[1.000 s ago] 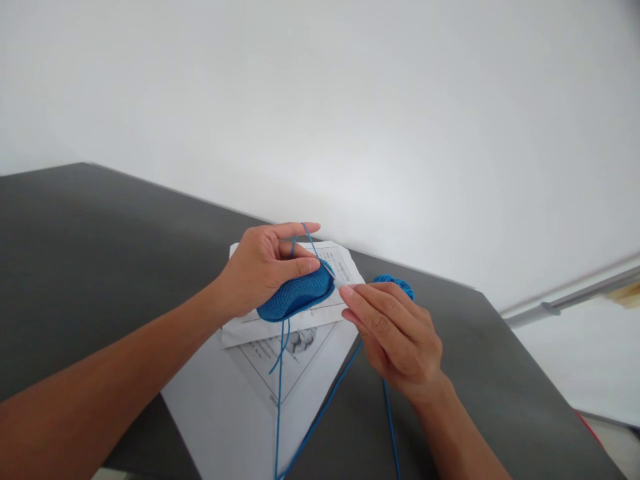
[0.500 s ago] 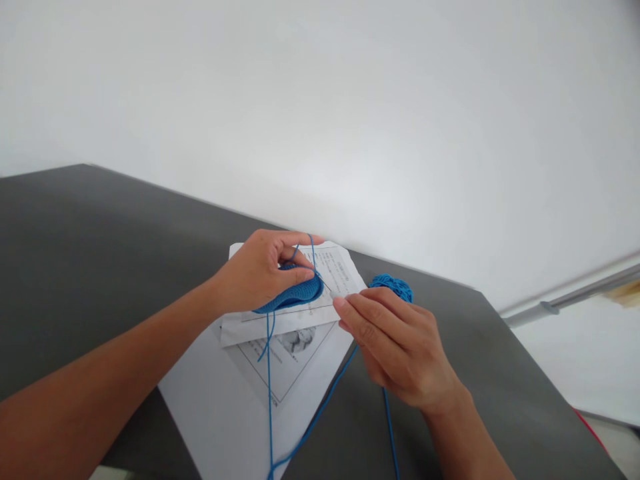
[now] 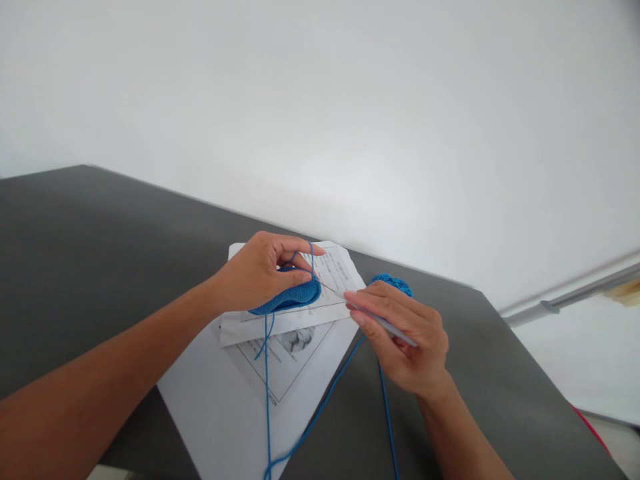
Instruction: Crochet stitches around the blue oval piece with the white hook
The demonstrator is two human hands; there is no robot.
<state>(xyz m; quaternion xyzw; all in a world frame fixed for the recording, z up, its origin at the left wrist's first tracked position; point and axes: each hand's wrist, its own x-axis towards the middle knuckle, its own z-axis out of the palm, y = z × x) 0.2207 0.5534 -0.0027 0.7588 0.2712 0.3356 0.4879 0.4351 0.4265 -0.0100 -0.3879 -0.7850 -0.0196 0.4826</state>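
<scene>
Hand crochet above a dark grey tabletop (image 3: 125, 253). The left hand (image 3: 260, 270) grips a blue crocheted piece (image 3: 296, 297) between thumb and fingers, its index finger extended with blue yarn (image 3: 312, 257) looped over it. The right hand (image 3: 407, 333) is closed around the pale handle of a slender hook (image 3: 387, 325), whose metal shaft reaches the piece's right-hand edge. The crocheted piece is held over two overlapping white sheets; a short yarn end and a longer strand hang below it. Upper sheet (image 3: 343, 270): framed printed text, too small to read. Lower sheet (image 3: 225, 413): a bordered panel with a greyscale picture and small lettering, likewise illegible. A ball of blue yarn (image 3: 393, 283) lies just beyond the right hand.
</scene>
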